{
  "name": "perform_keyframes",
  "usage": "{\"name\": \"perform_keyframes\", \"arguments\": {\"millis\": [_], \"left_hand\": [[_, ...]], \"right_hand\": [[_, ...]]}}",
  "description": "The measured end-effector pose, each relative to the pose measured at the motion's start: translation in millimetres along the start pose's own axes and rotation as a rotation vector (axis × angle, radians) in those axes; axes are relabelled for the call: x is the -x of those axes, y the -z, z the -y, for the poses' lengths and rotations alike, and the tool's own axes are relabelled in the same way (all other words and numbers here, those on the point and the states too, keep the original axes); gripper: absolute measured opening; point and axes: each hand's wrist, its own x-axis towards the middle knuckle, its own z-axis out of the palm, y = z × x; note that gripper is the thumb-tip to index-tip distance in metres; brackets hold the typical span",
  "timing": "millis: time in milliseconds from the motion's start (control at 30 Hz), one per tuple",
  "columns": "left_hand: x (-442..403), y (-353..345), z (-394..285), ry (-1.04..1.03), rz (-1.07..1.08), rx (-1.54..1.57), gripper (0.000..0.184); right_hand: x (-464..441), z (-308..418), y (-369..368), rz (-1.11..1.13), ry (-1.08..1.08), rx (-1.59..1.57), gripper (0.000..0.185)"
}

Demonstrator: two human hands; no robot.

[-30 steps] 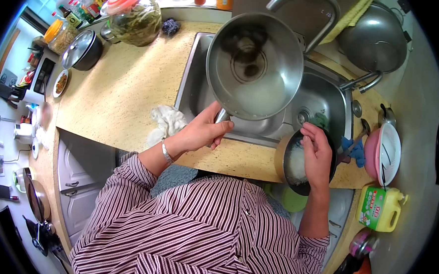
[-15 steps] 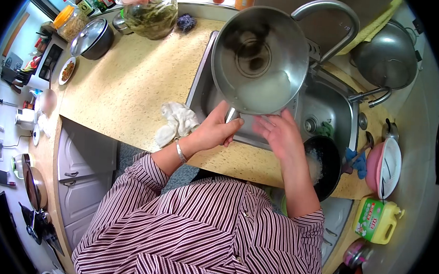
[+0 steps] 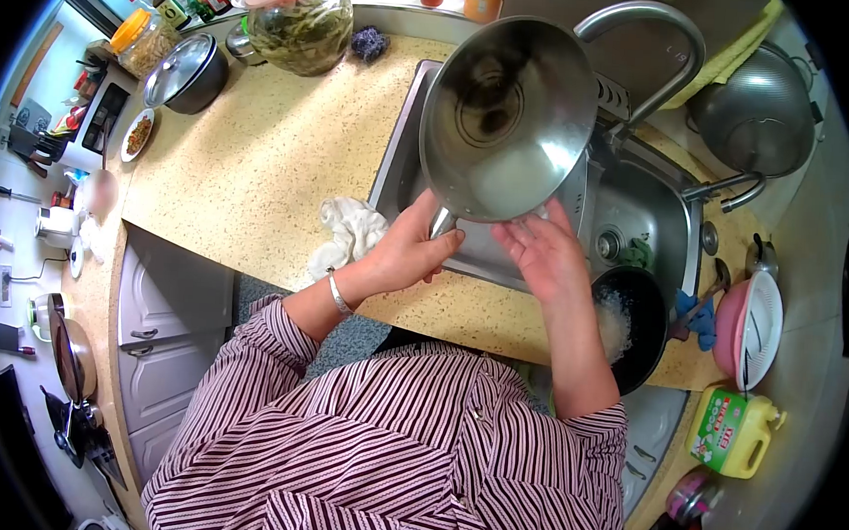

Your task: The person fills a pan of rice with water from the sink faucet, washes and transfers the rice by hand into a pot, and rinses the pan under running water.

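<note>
A stainless steel pan (image 3: 548, 99) is held tilted over the sink, its inside towards me. Dark patches mark its bottom, and a pale cloudy area lies along its near side; liquid or reflection, I cannot tell. My left hand (image 3: 411, 250), with a bracelet at the wrist, is closed around the pan's handle (image 3: 443, 222). Palm up, my right hand (image 3: 548, 257) has its fingers stretched out at the pan's near rim, seemingly touching it. Below the right forearm's outer side, a black pan (image 3: 644, 324) holds whitish, cloudy content.
Behind the steel pan is a double sink (image 3: 648, 210) with a curved faucet (image 3: 690, 49). A white cloth (image 3: 349, 230) lies on the counter to the left. A glass jar (image 3: 302, 28) and lidded pot (image 3: 185, 70) stand further back. At right are a pink basin (image 3: 729, 324) and yellow jug (image 3: 737, 430).
The steel pan has tilted a bit more and looks slightly narrower. My right hand, blurred before, now shows clearly at the rim. The whole view has shifted slightly.
</note>
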Motion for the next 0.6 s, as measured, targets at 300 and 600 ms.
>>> {"name": "perform_keyframes", "arguments": {"millis": [300, 600], "left_hand": [[4.2, 3.6, 0.6, 0.036, 0.019, 0.002, 0.057], [5.4, -0.6, -5.7, 0.005, 0.022, -0.029, 0.057]], "right_hand": [[-1.7, -7.9, 7.8, -0.075, 0.017, -0.082, 0.037], [-9.6, -17.9, 6.2, -0.103, 0.033, -0.188, 0.04]]}}
